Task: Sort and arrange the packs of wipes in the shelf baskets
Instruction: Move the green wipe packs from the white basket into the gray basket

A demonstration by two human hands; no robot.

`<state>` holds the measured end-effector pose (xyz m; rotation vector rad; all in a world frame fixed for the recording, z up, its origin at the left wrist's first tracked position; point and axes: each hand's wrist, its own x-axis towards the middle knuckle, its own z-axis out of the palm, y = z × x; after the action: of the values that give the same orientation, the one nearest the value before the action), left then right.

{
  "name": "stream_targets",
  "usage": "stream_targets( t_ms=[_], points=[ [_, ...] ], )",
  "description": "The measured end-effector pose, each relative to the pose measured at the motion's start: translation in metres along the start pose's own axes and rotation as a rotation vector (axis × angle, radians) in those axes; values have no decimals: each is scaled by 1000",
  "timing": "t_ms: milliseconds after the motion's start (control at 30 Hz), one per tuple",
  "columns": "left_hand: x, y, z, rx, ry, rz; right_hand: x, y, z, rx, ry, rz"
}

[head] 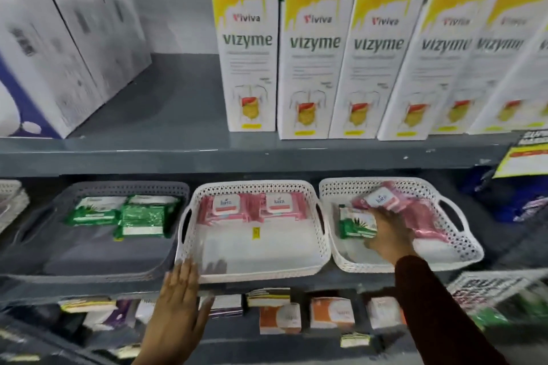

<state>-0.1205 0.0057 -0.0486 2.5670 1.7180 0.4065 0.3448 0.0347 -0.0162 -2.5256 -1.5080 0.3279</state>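
Observation:
Three baskets stand side by side on the middle shelf. The grey basket (35, 234) on the left holds green wipe packs (118, 210) at its back. Two pink packs (252, 206) lie at the back of the middle white basket (255, 272). In the right white basket (462, 249) lie a green pack (353, 224) and more pink packs (427, 219). My right hand (388, 234) is inside this basket, gripping a pink pack (378, 200) lifted above the green one. My left hand (178, 293) is flat and open, fingers on the front rim of the middle basket.
Tall white and yellow boxes (311, 50) line the upper shelf at the right, with white cartons (59, 53) at its left. Small boxes (296, 314) lie on the shelf below the baskets. A yellow price sign (525, 157) hangs at the right edge.

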Motion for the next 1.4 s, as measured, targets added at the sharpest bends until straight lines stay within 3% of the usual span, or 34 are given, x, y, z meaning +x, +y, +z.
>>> stream_targets(
  t_ms=[67, 167, 433, 533, 633, 867, 1100, 1200, 1300, 1400],
  points=[
    [1, 14, 1, -17, -9, 40, 8, 9, 4, 3, -63, -25],
    [5, 28, 3, -26, 0, 71, 19, 15, 15, -34, -70, 84],
    [-4, 5, -18, 13, -52, 8, -4, -2, 14, 422, 294, 110],
    [-13, -32, -26, 16, -12, -72, -13, -47, -3, 523, 422, -2],
    [-25, -70, -39, 15, 19, -166, -29, -123, -19, 639, 440, -187],
    [-37, -129, -68, 50, -17, -179, -91, -315, 39, 508, 212, -694],
    [-46, -182, -75, 10, 39, -152, -116, -462, 106, 298, -36, -976],
    [-52, -190, -70, 6, 69, -125, -111, -503, 124, 171, -35, -1086],
    [-53, -191, -69, 35, 67, -111, -108, -521, 140, -179, -88, -1101],
    [-51, -187, -68, 15, 74, -84, -109, -517, 144, -208, -122, -1067]
  ],
)
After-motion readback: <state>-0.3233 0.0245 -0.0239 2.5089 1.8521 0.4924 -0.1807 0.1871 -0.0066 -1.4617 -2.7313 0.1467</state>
